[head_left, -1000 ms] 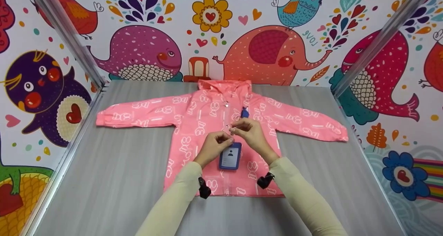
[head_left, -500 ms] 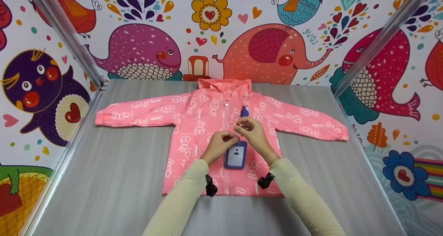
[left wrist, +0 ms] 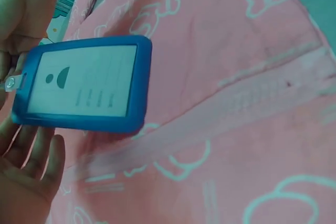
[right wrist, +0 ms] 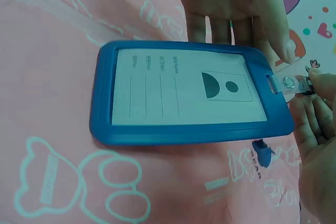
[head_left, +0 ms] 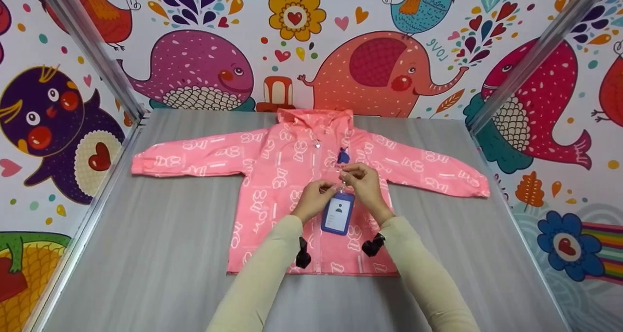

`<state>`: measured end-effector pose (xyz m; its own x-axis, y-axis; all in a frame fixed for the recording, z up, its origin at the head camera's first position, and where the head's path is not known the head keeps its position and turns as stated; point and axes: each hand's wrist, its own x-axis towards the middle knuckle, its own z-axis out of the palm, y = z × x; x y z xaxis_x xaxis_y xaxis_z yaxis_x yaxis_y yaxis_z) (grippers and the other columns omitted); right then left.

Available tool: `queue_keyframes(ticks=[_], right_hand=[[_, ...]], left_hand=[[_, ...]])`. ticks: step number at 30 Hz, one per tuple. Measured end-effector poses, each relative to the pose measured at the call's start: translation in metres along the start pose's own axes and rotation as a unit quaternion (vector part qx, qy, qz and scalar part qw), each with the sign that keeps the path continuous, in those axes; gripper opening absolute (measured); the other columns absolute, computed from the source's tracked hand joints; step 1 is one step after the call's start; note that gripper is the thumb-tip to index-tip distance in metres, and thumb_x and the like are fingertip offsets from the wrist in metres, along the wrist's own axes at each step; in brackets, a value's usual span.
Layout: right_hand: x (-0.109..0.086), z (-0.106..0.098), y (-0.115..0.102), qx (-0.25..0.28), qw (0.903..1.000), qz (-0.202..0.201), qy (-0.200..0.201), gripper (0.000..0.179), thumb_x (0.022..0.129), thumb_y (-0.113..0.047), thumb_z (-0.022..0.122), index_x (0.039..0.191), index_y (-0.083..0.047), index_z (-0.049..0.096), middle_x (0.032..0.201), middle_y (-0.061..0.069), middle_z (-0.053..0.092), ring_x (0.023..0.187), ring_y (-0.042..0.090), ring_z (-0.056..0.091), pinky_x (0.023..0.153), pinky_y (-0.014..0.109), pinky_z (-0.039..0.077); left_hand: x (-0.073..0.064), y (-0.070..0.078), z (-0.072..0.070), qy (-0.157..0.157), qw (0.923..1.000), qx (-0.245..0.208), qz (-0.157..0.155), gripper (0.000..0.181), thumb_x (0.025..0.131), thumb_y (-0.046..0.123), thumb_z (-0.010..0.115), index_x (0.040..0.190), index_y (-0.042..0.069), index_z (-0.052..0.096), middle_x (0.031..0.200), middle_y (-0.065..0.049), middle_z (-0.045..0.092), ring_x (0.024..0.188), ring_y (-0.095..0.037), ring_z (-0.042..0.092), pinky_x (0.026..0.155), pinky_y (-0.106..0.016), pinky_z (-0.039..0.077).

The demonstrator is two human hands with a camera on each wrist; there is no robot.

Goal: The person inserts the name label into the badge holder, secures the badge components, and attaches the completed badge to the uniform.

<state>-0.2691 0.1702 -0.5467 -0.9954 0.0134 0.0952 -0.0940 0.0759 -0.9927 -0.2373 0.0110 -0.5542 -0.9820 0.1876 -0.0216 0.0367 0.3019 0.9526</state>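
Observation:
A pink hooded jacket [head_left: 287, 215] with white cartoon outlines lies flat, front up, sleeves spread. Above its front hangs an ID badge [head_left: 338, 214] in a blue frame, tilted slightly, with a white card inside. My right hand [head_left: 365, 186] pinches the small clip [right wrist: 307, 84] at the end of the badge's clear snap strap [right wrist: 289, 83]. Beside it, my left hand [head_left: 314, 200] has thumb and fingers together at the badge's top end, by the strap. Its exact contact is partly hidden behind the badge [left wrist: 84, 83]. A blue bear-shaped patch [head_left: 344, 155] shows on the jacket's chest.
The jacket lies on a grey wood-grain table [head_left: 175, 244]. Cartoon-printed panels [head_left: 302, 10] stand behind it and at both sides, joined by metal corner posts [head_left: 92, 54]. A zipper [head_left: 317, 176] runs down the jacket's middle.
Both hands have moved a little to the right and up the jacket, and the badge has come along with them. The badge now tilts more. The jacket lies as before.

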Motion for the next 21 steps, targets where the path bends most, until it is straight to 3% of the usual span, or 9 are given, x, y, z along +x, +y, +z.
queue_keyframes(ticks=[4,8,13,21], right_hand=[[0.004,-0.003,0.007,-0.031,0.9988,0.006,0.039,0.014,0.087,0.003,0.070,0.100,0.008,0.070,0.087,0.022,0.074,0.071,0.012,0.068,0.066,0.030,0.058],[0.009,-0.005,0.015,-0.046,0.9970,0.021,0.058,0.014,0.087,0.001,0.071,0.099,0.007,0.071,0.085,0.019,0.074,0.069,0.012,0.068,0.063,0.034,0.060],[0.015,-0.007,0.023,-0.057,0.9957,0.025,0.069,0.011,0.087,0.004,0.068,0.097,0.008,0.071,0.089,0.023,0.073,0.070,0.014,0.067,0.060,0.025,0.058],[0.023,-0.008,0.030,-0.059,0.9959,0.011,0.067,0.009,0.086,0.006,0.068,0.094,0.007,0.074,0.082,0.021,0.072,0.065,0.010,0.064,0.055,0.019,0.053]], left_hand=[[0.006,-0.001,-0.001,0.003,0.9998,0.014,-0.013,0.025,0.096,0.012,0.060,0.113,-0.004,0.069,0.107,-0.017,0.072,0.098,-0.029,0.067,0.091,-0.039,0.055],[0.013,0.000,-0.003,-0.003,0.9990,0.038,-0.023,0.024,0.097,0.014,0.059,0.111,-0.003,0.070,0.105,-0.016,0.073,0.096,-0.027,0.068,0.088,-0.037,0.056],[0.022,0.006,-0.005,-0.009,0.9980,0.056,-0.028,0.023,0.098,0.016,0.059,0.108,0.000,0.070,0.104,-0.014,0.073,0.091,-0.024,0.068,0.082,-0.034,0.057],[0.032,0.013,-0.005,-0.008,0.9960,0.087,-0.020,0.020,0.097,0.018,0.059,0.104,0.004,0.072,0.104,-0.012,0.074,0.097,-0.025,0.067,0.090,-0.037,0.055]])
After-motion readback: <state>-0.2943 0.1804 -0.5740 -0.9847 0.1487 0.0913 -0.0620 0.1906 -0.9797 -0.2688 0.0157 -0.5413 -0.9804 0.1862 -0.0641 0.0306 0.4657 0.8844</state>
